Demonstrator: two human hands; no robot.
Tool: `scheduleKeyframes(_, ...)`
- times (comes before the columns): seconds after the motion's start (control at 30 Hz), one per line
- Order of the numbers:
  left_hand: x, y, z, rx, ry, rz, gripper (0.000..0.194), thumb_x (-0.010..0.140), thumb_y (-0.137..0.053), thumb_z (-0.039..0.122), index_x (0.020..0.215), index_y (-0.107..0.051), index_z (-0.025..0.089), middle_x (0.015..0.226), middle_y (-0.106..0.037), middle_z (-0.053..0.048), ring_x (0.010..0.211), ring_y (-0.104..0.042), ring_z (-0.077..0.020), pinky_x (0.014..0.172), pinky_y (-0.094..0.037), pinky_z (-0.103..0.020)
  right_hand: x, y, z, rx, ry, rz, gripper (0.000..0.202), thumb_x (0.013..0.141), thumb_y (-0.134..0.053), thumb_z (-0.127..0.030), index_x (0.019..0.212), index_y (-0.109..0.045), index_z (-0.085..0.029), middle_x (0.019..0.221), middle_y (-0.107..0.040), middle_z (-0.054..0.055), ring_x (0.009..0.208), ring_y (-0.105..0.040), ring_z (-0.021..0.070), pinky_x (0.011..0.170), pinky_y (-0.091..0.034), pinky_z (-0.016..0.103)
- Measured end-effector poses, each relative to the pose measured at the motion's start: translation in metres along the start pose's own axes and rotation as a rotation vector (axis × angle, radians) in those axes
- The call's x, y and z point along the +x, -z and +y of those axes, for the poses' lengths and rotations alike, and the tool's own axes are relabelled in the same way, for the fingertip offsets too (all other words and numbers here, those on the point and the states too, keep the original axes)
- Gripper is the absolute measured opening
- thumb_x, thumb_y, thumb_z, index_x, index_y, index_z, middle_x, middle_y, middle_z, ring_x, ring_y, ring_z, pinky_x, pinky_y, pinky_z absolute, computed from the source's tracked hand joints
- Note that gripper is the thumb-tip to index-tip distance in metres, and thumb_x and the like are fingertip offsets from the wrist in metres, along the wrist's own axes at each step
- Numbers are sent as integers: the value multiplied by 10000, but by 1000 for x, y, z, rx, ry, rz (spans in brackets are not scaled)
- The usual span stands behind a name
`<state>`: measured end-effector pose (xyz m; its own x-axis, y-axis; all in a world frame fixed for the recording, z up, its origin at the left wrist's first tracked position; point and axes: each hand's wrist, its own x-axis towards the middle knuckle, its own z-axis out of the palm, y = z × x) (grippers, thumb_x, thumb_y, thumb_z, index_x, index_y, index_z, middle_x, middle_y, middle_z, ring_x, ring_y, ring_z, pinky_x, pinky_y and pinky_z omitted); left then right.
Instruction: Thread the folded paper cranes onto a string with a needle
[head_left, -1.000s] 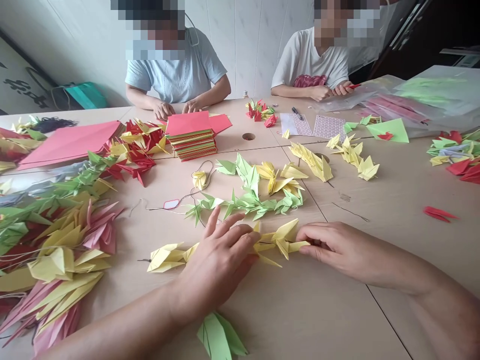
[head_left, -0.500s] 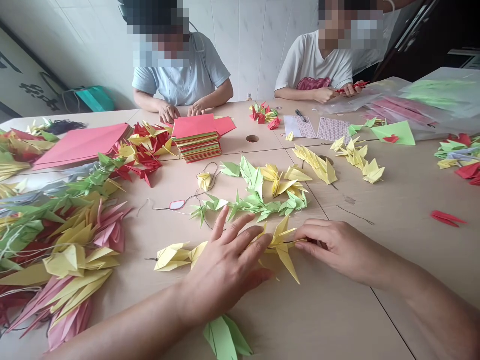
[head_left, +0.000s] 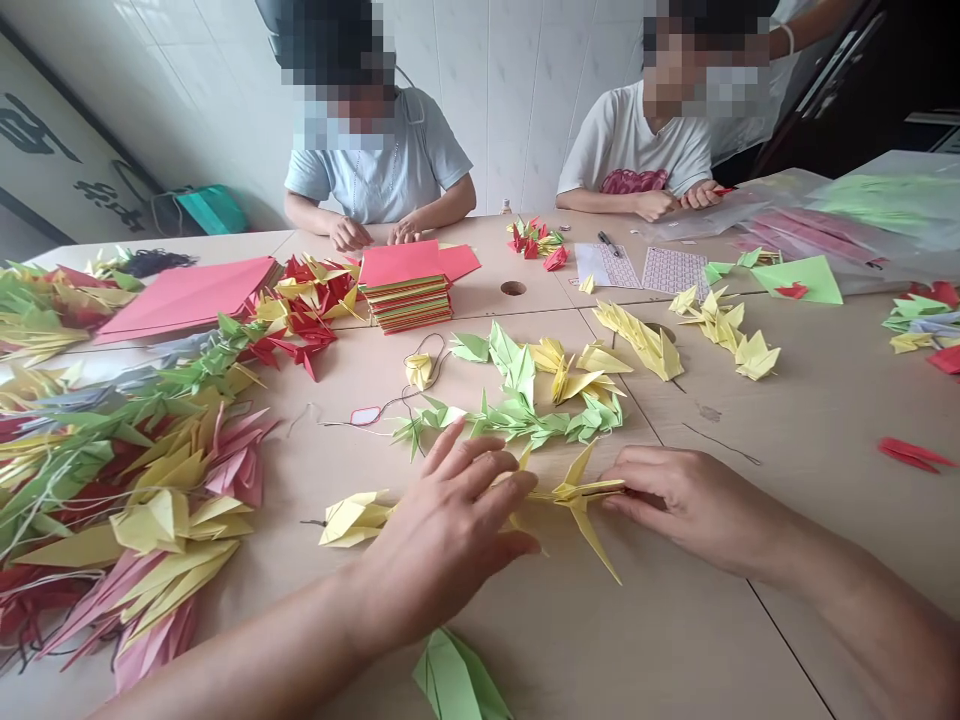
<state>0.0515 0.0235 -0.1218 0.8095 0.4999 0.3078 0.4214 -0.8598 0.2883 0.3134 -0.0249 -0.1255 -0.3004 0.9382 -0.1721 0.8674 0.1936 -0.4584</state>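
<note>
My left hand (head_left: pixel 442 535) curls over a strung row of yellow paper cranes (head_left: pixel 352 518), with its fingers bent round the middle of the row, which it mostly hides. A dark string end pokes out at the row's left. My right hand (head_left: pixel 675 500) pinches the right tip of a spiky yellow paper crane (head_left: pixel 577 492), whose wings stick up and down; the fingertips hide whether a string is held too. Just beyond my hands lies a chain of green paper cranes (head_left: pixel 517 415). Below my left hand is a green folded paper piece (head_left: pixel 457 675).
Heaped crane garlands (head_left: pixel 150 480) cover the left side. Stacks of coloured paper (head_left: pixel 405 290) stand farther back. More yellow cranes (head_left: pixel 637 340), a wire (head_left: pixel 720 442) and a red folded piece (head_left: pixel 915 455) lie to the right. Two people (head_left: pixel 382 165) sit across the table.
The view has shifted slightly. My left fingers have drawn closer together and curled. The yellow crane at my right hand looks pulled out straighter, and that hand sits a little farther right.
</note>
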Motion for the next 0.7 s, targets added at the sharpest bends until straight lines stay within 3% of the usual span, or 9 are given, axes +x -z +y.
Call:
scheduleKeyframes(0.1, -2, 13, -8, -31, 85, -68, 440, 841, -658, 369, 1227, -530, 200, 1147, -634, -76, 1127, -522, -259, 977, -463, -459, 1, 1, -1, 34, 14, -20, 250, 940, -464, -372, 922, -684, -255, 828, -652, -1, 763, -618, 173, 624, -446, 290)
scheduleKeyframes(0.17, -4, 21, -14, -7, 159, -137, 467, 818, -688, 334, 1239, -523, 218, 1159, -627, -67, 1126, -523, -263, 921, -498, -425, 1, 1, -1, 47, 31, -11, 241, 941, -468, -371, 974, -684, -271, 878, -671, -4, 814, -630, 181, 658, -457, 300)
scheduleKeyframes(0.43, -15, 39, -34, 84, 216, -262, 559, 793, -699, 342, 1306, -487, 277, 1267, -619, -54, 1130, -589, -260, 901, -499, -382, 2, 1, -1, 69, 9, -13, 181, 920, -510, -327, 990, -672, -289, 976, -690, -26, 901, -634, 186, 722, -472, 312)
scheduleKeyframes(0.57, -13, 42, -30, 77, 294, -437, 646, 764, -712, 429, 1341, -482, 251, 1288, -612, -73, 1180, -565, -292, 944, -471, -404, 0, 0, 0, 57, -35, -20, 155, 912, -517, -346, 915, -660, -284, 928, -681, -33, 843, -632, 175, 683, -465, 296)
scheduleKeyframes(0.7, -8, 38, -22, 73, 339, -552, 665, 778, -707, 405, 1358, -469, 183, 1272, -616, -119, 1162, -574, -315, 944, -468, -432, -1, 0, -2, 36, -46, -18, 161, 906, -520, -351, 830, -628, -260, 854, -664, -25, 780, -620, 172, 645, -447, 287)
